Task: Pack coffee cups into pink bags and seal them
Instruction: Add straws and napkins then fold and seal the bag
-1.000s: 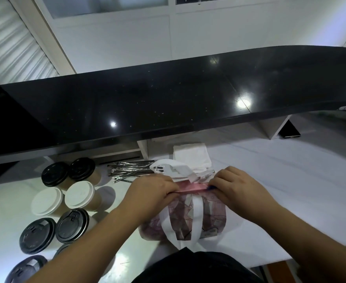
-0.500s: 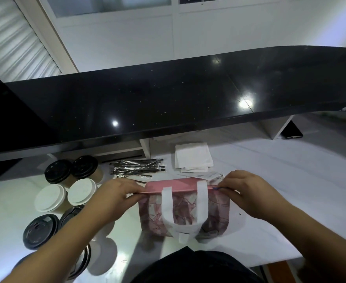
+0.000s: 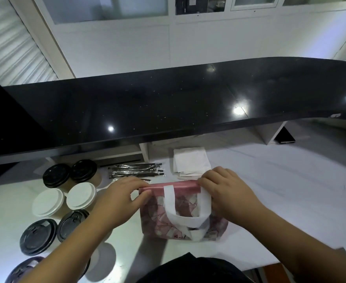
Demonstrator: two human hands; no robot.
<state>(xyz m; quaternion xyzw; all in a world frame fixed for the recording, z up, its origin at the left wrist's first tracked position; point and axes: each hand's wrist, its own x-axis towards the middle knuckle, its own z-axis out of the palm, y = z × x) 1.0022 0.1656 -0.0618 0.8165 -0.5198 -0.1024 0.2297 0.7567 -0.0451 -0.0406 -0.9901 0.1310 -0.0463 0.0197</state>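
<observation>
Two hands (image 3: 225, 193) on one pink bag (image 3: 183, 213); seven cups (image 3: 81, 196) beside.

Contents of the pink bag (image 3: 180, 217) weren't visible, top edge folded shut; left hand (image 3: 119, 203) covered the bag's left corner, right hand (image 3: 225, 195) covered the right corner and part of the white handle (image 3: 169, 201); lowest black-lidded cup (image 3: 23, 271) was cut by the frame's bottom edge and partly behind the left forearm; lid markings too small to read; wrapped straws (image 3: 136, 172) blurred together, count unclear.
</observation>
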